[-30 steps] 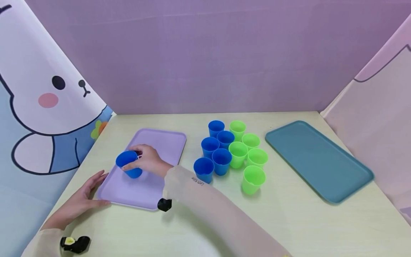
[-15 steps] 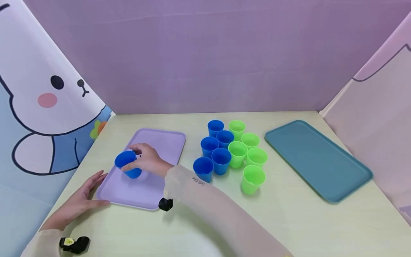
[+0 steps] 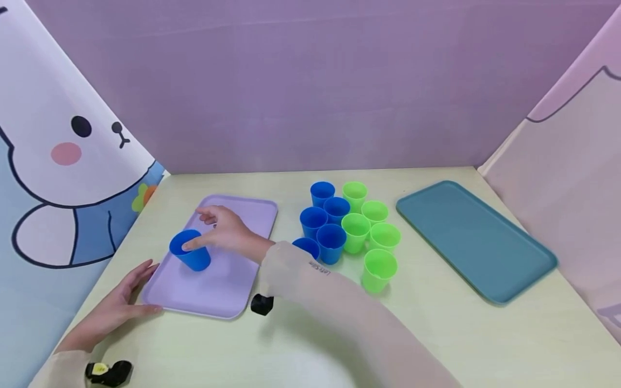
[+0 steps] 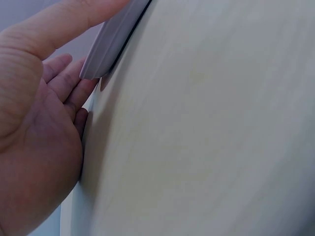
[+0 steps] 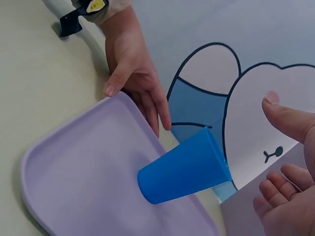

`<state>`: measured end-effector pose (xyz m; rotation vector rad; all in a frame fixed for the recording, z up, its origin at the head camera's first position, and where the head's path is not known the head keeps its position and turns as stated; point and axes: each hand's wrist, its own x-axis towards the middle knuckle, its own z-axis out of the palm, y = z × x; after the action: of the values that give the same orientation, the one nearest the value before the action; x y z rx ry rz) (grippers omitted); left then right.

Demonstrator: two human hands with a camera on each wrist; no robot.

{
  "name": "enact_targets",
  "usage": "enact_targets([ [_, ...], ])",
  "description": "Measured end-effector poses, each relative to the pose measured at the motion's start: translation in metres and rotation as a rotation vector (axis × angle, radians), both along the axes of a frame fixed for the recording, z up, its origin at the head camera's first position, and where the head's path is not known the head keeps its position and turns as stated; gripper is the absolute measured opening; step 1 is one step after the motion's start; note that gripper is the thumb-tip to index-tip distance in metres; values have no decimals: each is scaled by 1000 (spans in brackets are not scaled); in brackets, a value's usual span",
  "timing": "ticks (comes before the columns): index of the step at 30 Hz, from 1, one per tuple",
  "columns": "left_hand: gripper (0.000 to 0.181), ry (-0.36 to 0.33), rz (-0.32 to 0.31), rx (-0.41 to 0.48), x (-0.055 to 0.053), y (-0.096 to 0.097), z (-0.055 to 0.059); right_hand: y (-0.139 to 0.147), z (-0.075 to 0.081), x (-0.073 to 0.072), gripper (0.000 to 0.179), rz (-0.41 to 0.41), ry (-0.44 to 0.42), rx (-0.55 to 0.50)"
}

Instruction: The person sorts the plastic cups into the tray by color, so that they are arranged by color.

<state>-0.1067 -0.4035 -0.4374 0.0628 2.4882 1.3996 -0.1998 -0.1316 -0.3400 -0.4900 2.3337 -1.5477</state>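
So the table [image 3: 436, 339] is a pale, cream-coloured top with faint streaks. Over on the left there's a purple tray [image 3: 208, 293] lying flat, and on the right a teal tray [image 3: 475, 242] set at an angle. Between them, right on the tabletop, five blue cups [image 3: 315, 223] (one's partly hidden) and five green cups [image 3: 356, 235] stand upright, bunched close together, mouths up, blue side left of the green.

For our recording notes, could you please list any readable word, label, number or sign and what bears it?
"Let...", seemingly: dark lettering on the pale fabric right sleeve; rest too small.
Small yellow label on the black left-wrist device: too blurred to read.
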Motion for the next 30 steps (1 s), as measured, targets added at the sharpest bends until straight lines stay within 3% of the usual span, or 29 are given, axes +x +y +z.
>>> enact_targets([
  [7, 111, 6, -12, 6, 0, -2, -1, 22, 15, 7, 73, 102, 39, -15],
  [15, 117, -17, 8, 5, 0, -1, -1, 55, 23, 12, 74, 221, 79, -63],
  [30, 113, 7, -2, -8, 0, -2, -2, 121, 35, 6, 77, 216, 70, -6],
])
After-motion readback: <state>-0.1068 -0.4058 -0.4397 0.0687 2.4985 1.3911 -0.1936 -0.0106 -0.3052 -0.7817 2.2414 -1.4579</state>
